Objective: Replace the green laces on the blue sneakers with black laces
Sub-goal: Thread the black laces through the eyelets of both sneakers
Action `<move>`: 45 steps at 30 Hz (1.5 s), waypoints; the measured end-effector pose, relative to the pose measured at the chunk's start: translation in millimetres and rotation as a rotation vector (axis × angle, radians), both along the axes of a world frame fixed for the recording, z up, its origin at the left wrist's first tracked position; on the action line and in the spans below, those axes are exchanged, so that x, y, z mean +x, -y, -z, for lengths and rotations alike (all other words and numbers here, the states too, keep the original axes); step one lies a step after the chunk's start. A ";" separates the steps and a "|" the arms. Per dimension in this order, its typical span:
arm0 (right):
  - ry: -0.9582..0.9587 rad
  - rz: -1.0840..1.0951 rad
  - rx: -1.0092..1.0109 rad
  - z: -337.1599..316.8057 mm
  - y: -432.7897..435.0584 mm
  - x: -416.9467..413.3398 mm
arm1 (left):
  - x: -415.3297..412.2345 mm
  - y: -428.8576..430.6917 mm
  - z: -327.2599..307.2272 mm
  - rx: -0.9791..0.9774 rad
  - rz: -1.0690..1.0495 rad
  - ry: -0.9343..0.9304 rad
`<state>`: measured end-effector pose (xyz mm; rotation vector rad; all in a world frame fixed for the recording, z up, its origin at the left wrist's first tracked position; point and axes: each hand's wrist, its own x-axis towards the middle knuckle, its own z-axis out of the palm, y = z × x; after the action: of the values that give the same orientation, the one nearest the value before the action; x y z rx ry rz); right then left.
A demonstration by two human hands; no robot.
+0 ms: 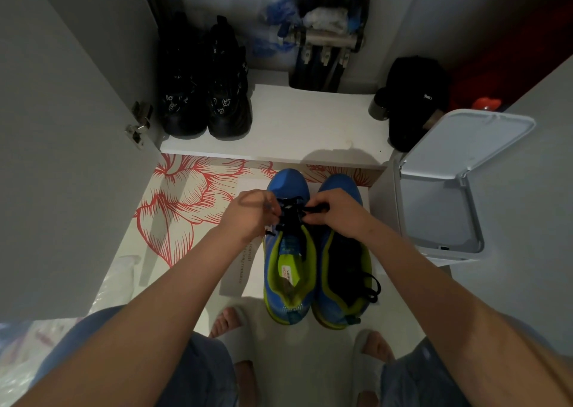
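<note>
At my far left a grey cupboard door (62, 158) stands open, and past it 2 black shoes (206, 96) sit side by side on the white shelf (310, 121). Below the shelf lies a red flower-print mat (179, 199). My left hand (248, 214) pinches the black lace (290, 213) over the eyelets of the left blue sneaker (288, 251), which points toe-first at the shelf. My right hand (335, 213) is curled on the same lace. The right blue sneaker (341, 186) touches its partner, with a loose black lace (373, 295) lying in it. Further right are a black cap (412, 99) and a white bin (434, 214) with its lid up.
</note>
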<state>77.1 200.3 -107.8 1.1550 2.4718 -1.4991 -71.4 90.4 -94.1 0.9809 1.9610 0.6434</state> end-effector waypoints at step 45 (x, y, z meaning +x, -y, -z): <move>0.045 -0.033 0.046 0.4 -0.7 -0.1 | -7.7 0.9 -2.4 -0.077 0.048 0.116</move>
<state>77.0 201.0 -108.1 1.1364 2.4954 -1.3998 -79.1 89.5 -91.7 0.9204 1.8410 0.5811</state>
